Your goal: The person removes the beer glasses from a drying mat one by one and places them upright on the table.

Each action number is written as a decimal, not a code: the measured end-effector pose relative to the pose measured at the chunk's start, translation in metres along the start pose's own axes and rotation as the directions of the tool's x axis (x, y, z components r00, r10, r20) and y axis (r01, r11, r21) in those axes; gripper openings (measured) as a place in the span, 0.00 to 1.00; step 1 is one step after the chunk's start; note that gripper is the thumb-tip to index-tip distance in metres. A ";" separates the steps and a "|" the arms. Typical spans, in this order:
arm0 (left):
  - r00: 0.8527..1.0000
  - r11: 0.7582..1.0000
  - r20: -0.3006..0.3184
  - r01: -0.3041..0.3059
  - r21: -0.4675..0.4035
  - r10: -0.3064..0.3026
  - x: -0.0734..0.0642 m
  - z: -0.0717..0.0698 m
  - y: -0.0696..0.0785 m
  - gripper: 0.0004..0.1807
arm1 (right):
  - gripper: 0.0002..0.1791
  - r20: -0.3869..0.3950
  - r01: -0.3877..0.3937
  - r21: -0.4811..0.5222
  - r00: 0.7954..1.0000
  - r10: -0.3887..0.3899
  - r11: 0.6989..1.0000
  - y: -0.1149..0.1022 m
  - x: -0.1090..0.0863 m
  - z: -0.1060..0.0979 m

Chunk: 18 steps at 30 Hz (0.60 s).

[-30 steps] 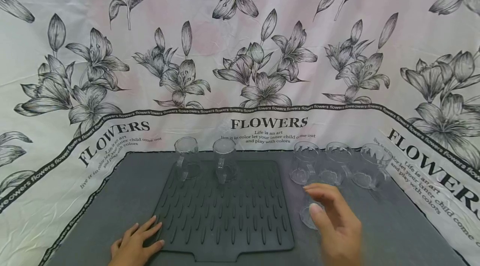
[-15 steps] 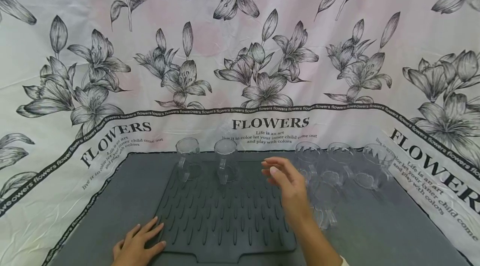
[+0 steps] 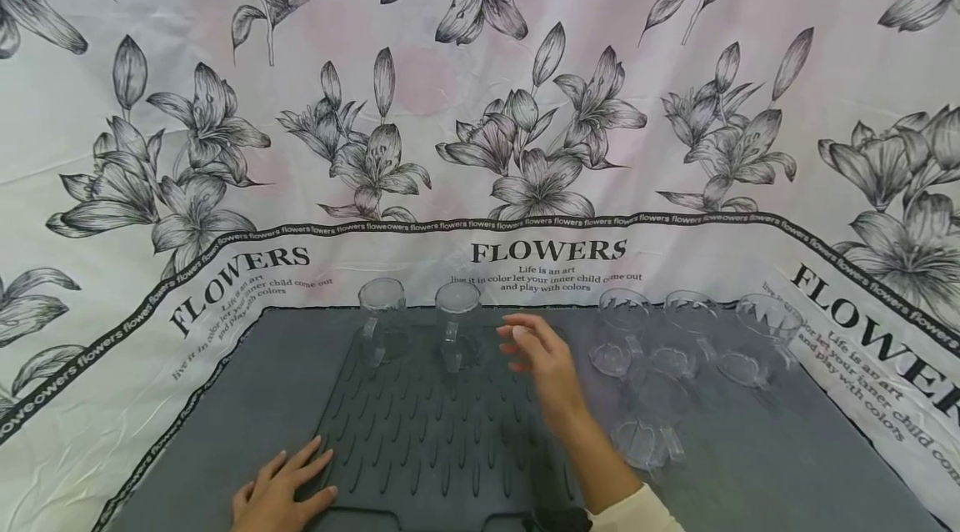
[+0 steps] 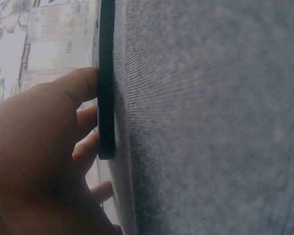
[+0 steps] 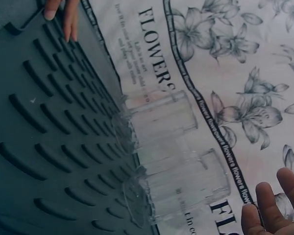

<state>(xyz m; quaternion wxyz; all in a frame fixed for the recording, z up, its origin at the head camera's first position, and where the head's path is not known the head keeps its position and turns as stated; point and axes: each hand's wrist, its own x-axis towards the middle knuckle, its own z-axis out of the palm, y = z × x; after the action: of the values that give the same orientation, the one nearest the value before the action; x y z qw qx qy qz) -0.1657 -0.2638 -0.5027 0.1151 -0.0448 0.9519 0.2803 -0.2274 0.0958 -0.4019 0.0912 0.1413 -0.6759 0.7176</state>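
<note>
A black ribbed drying mat [image 3: 420,449] lies on the grey tabletop. My left hand [image 3: 281,492] rests at its left edge, fingers spread; in the left wrist view the thumb and fingertips meet the mat's dark edge [image 4: 107,112]. Two clear glass mugs [image 3: 457,323] stand side by side at the mat's back, their handles towards me. Over the mat's right part, just right of the nearer-to-middle mug, hovers my right hand [image 3: 543,365] with loosely bent fingers and nothing in them. The right wrist view shows these fingers [image 5: 267,203] apart from both mugs [image 5: 186,181].
Right of the mat, three clear mugs [image 3: 624,332] form a row along the back. Another clear mug [image 3: 648,440] stands in front of them, close to my right forearm. A flower-printed cloth [image 3: 420,140] hangs behind and along both sides of the table.
My right hand has moved left and away, from beside the front mug on the right to above the mat near the two mugs. My left hand stays at the mat's edge.
</note>
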 end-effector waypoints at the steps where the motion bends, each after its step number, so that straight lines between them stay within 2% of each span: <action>1: 1.000 1.000 0.001 0.001 0.003 -0.001 0.000 0.000 0.000 0.46 | 0.18 0.007 -0.011 0.002 1.000 0.011 1.000 0.002 0.001 0.001; 9: 1.000 1.000 -0.005 -0.002 -0.006 0.002 0.000 0.001 -0.001 0.45 | 0.22 0.053 -0.108 0.014 0.993 0.107 0.994 0.028 0.012 0.009; 18: 1.000 1.000 -0.016 -0.001 -0.016 0.001 0.000 0.004 -0.003 0.46 | 0.26 0.095 -0.187 -0.018 0.978 0.188 0.982 0.054 0.017 0.018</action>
<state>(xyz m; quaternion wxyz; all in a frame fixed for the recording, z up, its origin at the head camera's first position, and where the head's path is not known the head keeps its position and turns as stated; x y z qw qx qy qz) -0.1648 -0.2637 -0.5079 0.1071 -0.0475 0.9506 0.2874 -0.2597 0.0729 -0.4462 -0.0088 0.1109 -0.6930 0.7123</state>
